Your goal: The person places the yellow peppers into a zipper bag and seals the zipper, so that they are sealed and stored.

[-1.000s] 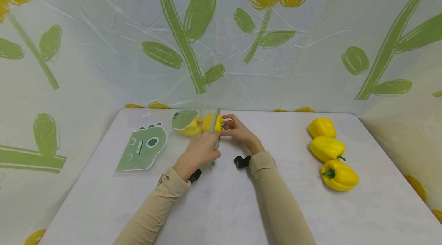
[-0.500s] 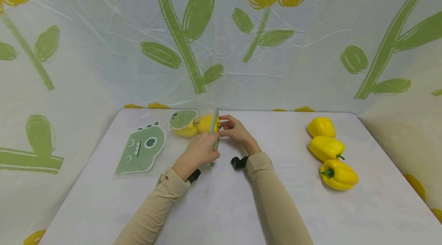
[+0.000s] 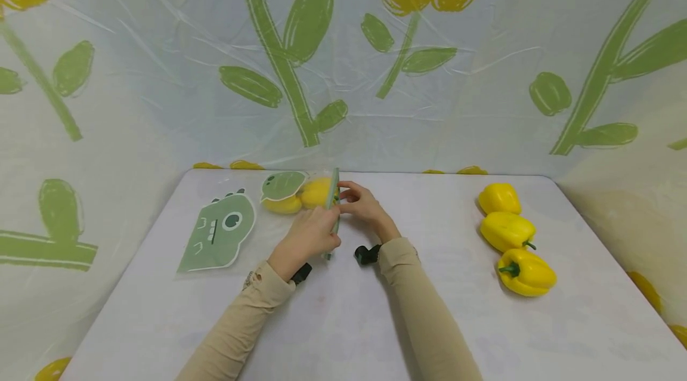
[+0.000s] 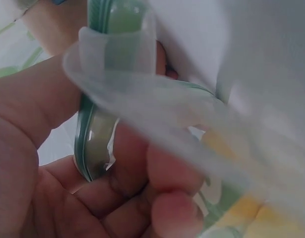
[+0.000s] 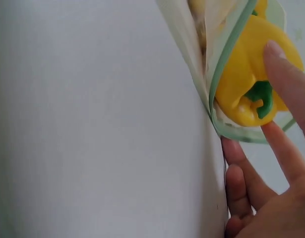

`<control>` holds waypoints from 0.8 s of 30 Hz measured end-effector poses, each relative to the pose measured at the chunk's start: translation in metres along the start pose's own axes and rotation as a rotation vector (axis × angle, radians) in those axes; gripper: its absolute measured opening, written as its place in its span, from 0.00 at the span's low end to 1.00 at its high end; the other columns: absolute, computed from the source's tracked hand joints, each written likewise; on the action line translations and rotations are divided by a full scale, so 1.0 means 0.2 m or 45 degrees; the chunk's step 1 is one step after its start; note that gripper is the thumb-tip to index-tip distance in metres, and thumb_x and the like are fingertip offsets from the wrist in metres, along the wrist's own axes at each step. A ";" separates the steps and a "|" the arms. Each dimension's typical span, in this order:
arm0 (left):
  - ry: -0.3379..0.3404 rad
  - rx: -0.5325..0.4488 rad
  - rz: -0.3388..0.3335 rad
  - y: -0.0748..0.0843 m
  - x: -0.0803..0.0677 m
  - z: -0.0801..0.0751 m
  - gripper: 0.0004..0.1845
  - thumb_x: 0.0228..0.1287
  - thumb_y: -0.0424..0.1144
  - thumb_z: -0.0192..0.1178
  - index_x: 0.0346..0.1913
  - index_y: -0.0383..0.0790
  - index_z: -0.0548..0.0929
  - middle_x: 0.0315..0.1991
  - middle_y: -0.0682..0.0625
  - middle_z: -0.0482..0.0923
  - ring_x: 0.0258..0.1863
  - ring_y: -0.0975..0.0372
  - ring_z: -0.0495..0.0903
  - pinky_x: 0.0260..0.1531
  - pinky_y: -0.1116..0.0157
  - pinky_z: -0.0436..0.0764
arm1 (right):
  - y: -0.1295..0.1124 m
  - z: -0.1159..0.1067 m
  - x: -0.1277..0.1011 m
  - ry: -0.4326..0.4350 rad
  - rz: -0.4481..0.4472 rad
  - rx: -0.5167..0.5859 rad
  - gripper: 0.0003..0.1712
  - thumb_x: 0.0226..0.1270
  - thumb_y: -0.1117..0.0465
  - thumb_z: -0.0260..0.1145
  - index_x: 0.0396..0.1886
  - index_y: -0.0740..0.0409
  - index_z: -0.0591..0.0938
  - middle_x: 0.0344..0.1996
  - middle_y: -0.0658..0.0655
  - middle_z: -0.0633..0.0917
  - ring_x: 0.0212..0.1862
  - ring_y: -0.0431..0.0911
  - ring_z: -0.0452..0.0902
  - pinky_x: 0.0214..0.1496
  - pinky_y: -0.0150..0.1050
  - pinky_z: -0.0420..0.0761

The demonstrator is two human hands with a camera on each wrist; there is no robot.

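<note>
Fingers (image 4: 172, 218) of the left hand (image 3: 306, 238) pinch one zip bag (image 3: 300, 193) holding two peppers (image 3: 316, 192); right hand (image 3: 362, 205) fingers, relaxed, touch its mouth; three peppers (image 3: 508, 231) lie well right.

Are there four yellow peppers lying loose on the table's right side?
No, only three loose yellow peppers lie in a row there; the other peppers sit inside the clear bag by the hands.

No text, label, brand, number or sign can be read in any view.
</note>
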State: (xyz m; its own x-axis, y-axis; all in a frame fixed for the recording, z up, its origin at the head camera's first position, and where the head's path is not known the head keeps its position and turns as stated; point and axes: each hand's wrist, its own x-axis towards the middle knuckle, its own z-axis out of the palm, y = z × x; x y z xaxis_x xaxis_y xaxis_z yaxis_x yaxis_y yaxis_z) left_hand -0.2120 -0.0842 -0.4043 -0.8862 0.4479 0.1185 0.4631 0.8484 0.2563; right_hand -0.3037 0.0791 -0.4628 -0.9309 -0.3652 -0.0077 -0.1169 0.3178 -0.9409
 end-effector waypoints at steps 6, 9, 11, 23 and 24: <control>0.022 0.009 0.006 -0.01 0.00 0.00 0.11 0.47 0.32 0.65 0.36 0.38 0.78 0.16 0.53 0.65 0.16 0.60 0.68 0.18 0.62 0.67 | 0.02 -0.02 0.00 -0.052 -0.017 0.126 0.27 0.67 0.68 0.64 0.66 0.61 0.73 0.57 0.67 0.79 0.57 0.57 0.74 0.62 0.47 0.70; 0.024 0.007 0.010 -0.01 0.00 0.00 0.09 0.46 0.32 0.65 0.30 0.40 0.75 0.16 0.53 0.64 0.16 0.60 0.68 0.18 0.61 0.68 | 0.02 -0.02 0.00 -0.036 -0.001 0.140 0.21 0.70 0.64 0.63 0.60 0.65 0.77 0.56 0.64 0.80 0.56 0.55 0.75 0.59 0.47 0.71; 0.025 -0.002 0.015 -0.01 0.00 -0.01 0.10 0.46 0.31 0.65 0.29 0.41 0.73 0.16 0.53 0.63 0.16 0.60 0.67 0.18 0.62 0.67 | 0.02 -0.01 0.00 -0.010 0.010 0.106 0.18 0.70 0.62 0.64 0.56 0.65 0.80 0.54 0.62 0.82 0.55 0.51 0.76 0.57 0.44 0.70; -0.010 0.008 0.033 -0.02 -0.01 -0.01 0.11 0.46 0.30 0.65 0.27 0.42 0.71 0.16 0.54 0.64 0.16 0.60 0.68 0.17 0.63 0.64 | -0.01 0.04 -0.01 0.191 0.089 0.113 0.12 0.62 0.61 0.71 0.44 0.62 0.89 0.43 0.56 0.88 0.55 0.50 0.78 0.63 0.47 0.70; -0.015 0.007 0.033 -0.02 -0.01 -0.01 0.12 0.46 0.30 0.65 0.27 0.42 0.71 0.16 0.54 0.64 0.16 0.60 0.68 0.17 0.63 0.64 | -0.01 0.04 0.00 0.207 0.094 0.116 0.12 0.62 0.61 0.72 0.43 0.62 0.89 0.43 0.56 0.88 0.56 0.50 0.78 0.64 0.47 0.69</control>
State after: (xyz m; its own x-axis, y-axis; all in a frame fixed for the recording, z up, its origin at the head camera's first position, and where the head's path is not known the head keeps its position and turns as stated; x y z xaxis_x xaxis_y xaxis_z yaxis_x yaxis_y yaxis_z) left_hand -0.2122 -0.0881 -0.4033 -0.8735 0.4732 0.1138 0.4862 0.8379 0.2479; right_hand -0.2995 0.0709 -0.4634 -0.9802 -0.1957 -0.0301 -0.0213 0.2555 -0.9666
